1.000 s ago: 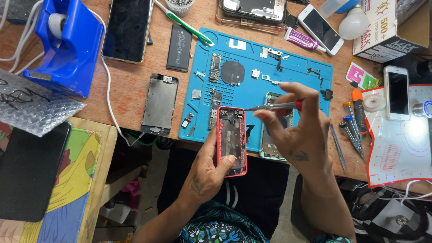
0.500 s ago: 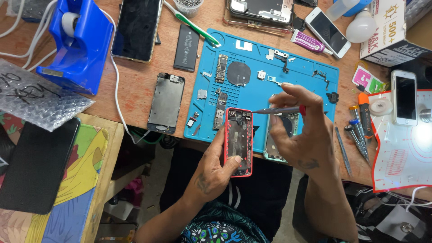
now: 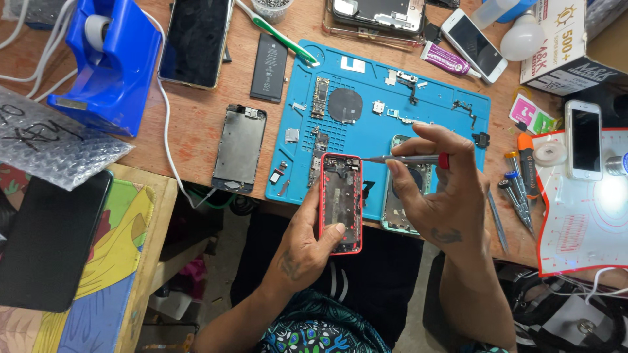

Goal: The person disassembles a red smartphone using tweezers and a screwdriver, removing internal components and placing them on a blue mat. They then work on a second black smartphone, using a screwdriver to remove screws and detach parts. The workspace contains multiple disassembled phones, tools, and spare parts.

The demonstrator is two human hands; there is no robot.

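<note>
My right hand (image 3: 439,196) has edged the screwdriver (image 3: 407,159) tip onto the red phone frame's (image 3: 340,202) top, centre frame; fingers pinch it for control, while my left hand (image 3: 307,243) grips the frame steady.

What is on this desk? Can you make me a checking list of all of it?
Surface: wooden desk with a blue mat.
Job's things: opened red phone; thin screwdriver, tip at the phone's top.
Clutter: small phone parts, black battery, tape holder, white bulb, spare screwdrivers.
Hands: left hand holds the phone; right hand fingers pinch the screwdriver.
Cables: white cable.
Surroundings: bubble wrap, colourful board.
</note>
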